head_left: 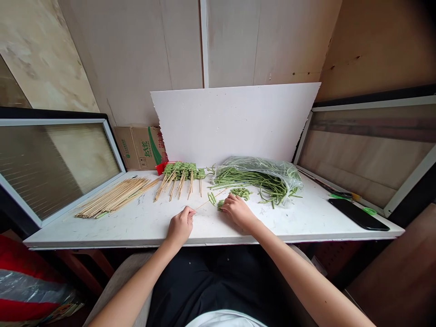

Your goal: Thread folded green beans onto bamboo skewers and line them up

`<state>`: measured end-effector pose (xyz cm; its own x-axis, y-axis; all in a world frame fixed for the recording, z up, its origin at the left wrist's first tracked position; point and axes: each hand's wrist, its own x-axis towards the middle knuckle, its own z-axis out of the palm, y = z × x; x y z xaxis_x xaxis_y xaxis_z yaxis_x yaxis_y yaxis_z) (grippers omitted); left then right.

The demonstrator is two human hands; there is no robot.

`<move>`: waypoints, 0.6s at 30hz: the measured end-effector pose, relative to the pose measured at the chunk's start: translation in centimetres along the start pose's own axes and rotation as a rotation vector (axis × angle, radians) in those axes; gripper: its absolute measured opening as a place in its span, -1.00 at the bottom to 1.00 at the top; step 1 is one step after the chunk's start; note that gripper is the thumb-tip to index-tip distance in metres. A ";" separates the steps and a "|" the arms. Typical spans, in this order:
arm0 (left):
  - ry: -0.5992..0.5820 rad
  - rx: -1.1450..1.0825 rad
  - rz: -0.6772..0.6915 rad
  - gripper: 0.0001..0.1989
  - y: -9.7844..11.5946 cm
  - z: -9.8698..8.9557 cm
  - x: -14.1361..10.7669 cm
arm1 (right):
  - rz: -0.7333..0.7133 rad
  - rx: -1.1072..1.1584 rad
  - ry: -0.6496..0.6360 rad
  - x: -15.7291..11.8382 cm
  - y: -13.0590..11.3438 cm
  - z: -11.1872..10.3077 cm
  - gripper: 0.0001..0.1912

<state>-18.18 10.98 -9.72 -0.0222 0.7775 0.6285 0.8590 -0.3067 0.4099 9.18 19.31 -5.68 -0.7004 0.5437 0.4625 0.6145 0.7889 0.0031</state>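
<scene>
A thin wooden skewer (204, 204) slants up to the right from my left hand (181, 225), whose fingers pinch its lower end. My right hand (238, 210) has its fingers bent over short green bean pieces (220, 205) on the white table; the fingertips are partly hidden. Two loose bean pieces (211, 198) lie near the skewer. Behind my right hand is a small pile of cut beans (241, 193). Finished bean skewers (180, 171) are stacked at the back, left of centre. A bundle of bare skewers (117, 196) lies at the left.
Long green beans (248, 176) fill a clear plastic bag at the back right. A black phone (357, 214) and scissors (342, 194) are at the right. A cardboard box (139, 147) and a white board (231, 122) stand behind; framed panels flank the table (143, 236).
</scene>
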 end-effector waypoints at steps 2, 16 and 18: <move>0.002 -0.001 0.000 -0.79 0.0 0.0 0.0 | 0.011 0.003 0.004 0.0 -0.1 -0.1 -0.74; -0.002 -0.007 -0.014 -0.81 0.1 -0.1 0.0 | 0.606 1.254 0.392 0.2 3.1 1.3 -0.44; 0.001 -0.012 -0.008 -0.81 0.1 0.0 0.0 | 0.635 1.379 0.403 0.2 3.3 1.1 -0.46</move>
<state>-18.12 10.94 -9.67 -0.0299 0.7797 0.6254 0.8525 -0.3069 0.4232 10.68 22.35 -6.59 -0.1884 0.9438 0.2715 -0.1910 0.2359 -0.9528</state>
